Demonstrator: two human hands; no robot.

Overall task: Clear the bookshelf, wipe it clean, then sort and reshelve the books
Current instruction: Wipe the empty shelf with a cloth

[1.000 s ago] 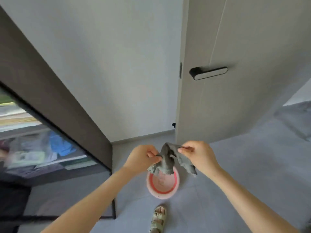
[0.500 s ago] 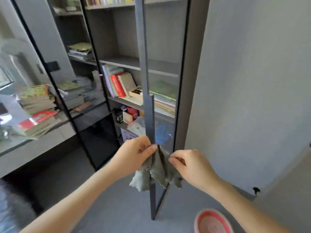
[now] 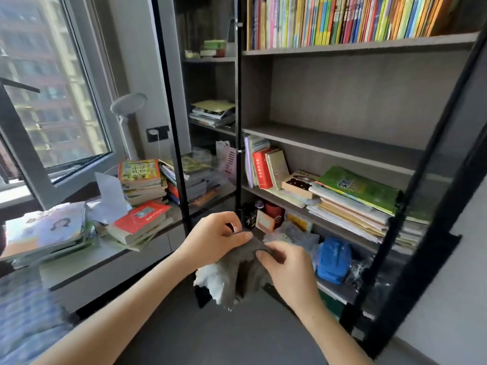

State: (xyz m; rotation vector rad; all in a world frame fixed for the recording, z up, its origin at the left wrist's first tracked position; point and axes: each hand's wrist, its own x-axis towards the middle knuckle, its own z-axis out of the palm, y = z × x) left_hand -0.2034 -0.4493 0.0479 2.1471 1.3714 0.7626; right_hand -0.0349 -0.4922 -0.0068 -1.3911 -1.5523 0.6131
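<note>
Hands: your left hand [image 3: 213, 238] and right hand [image 3: 287, 267] both pinch the grey cloth [image 3: 234, 275], low before the bookshelf [image 3: 342, 146] | Shelf: middle board bare | Around: book stacks [image 3: 139, 180] on desk, left | Obstruction: black door frame [image 3: 403, 206] crosses the shelves' right side.

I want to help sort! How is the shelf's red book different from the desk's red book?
The shelf's red book stands on end between other books; the desk's red book lies flat atop a pile. The shelf's shows its spine with yellow writing; the desk's shows its cover with a small picture. Both are red.
</note>
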